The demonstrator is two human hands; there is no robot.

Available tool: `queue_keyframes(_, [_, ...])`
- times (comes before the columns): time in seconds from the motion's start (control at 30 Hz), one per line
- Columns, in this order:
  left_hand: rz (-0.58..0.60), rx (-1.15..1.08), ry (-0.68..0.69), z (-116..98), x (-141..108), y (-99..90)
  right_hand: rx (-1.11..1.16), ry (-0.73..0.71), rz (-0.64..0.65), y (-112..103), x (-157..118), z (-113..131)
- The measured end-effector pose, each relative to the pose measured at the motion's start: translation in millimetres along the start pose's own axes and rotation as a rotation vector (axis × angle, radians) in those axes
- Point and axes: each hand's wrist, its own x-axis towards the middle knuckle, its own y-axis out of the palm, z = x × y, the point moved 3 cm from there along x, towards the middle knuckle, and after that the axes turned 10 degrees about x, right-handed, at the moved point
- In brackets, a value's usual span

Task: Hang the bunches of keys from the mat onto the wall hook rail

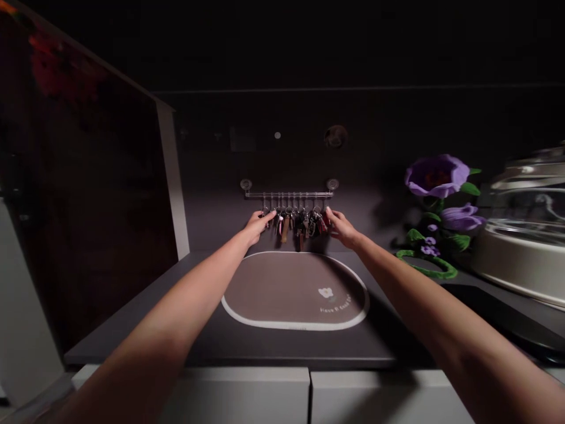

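A row of keys (304,221) with rings, tags and small charms hangs from hooks on a clear rail (289,194) on the dark back wall. My left hand (257,228) is at the left end of the row, its thumb and fingers stretched out and apart beside the keys there. At the right end my right hand (342,228) is held much the same way, thumb raised next to a red key tag (325,220). Whether the fingertips touch the keys is too small to tell. A brown strap (285,229) dangles near the middle of the row.
Below the keys lies a brown oval mat (282,288) with a white rim, on a dark counter (229,347). Purple knitted flowers (438,175) stand at the right, beside a cream appliance (521,253) with a clear top. A flat black object (498,318) lies in front.
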Motion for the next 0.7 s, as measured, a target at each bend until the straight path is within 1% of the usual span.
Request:
queue_keyframes(0.03, [0.022, -0.058, -0.043, 2.7, 5.0, 2.8, 0.026, 0.011, 0.017, 1.8, 4.2, -3.4])
queue_keyframes(0.1, [0.106, -0.204, -0.132, 8.2, 12.5, 9.3, 0.093, 0.020, 0.060, 5.6, 11.5, -9.8])
queue_keyframes(0.17, [0.202, -0.330, -0.167, 11.6, 16.8, 16.3, 0.164, 0.032, 0.112, 10.7, 17.1, -15.2])
queue_keyframes(0.23, [0.272, -0.385, -0.171, 13.7, 18.5, 23.2, 0.238, 0.037, 0.174, 18.3, 20.3, -18.9])
queue_keyframes(0.33, [0.338, -0.394, -0.122, 14.2, 17.7, 33.2, 0.343, 0.019, 0.245, 33.6, 20.1, -21.6])
queue_keyframes(0.37, [0.357, -0.409, -0.106, 14.1, 16.8, 36.5, 0.378, 0.003, 0.242, 38.6, 19.2, -22.3])
queue_keyframes(0.43, [0.393, -0.477, -0.094, 14.1, 14.7, 42.4, 0.458, -0.038, 0.195, 47.4, 17.0, -24.4])
queue_keyframes(0.53, [0.423, -0.610, -0.124, 14.7, 12.1, 48.8, 0.587, -0.097, 0.107, 57.7, 13.3, -28.1])
queue_keyframes(0.63, [0.405, -0.726, -0.171, 12.6, 9.6, 52.4, 0.647, -0.106, 0.051, 65.2, 9.8, -29.0])
queue_keyframes(0.7, [0.355, -0.803, -0.208, 7.8, 7.2, 53.9, 0.650, -0.085, 0.005, 68.7, 8.3, -27.7])
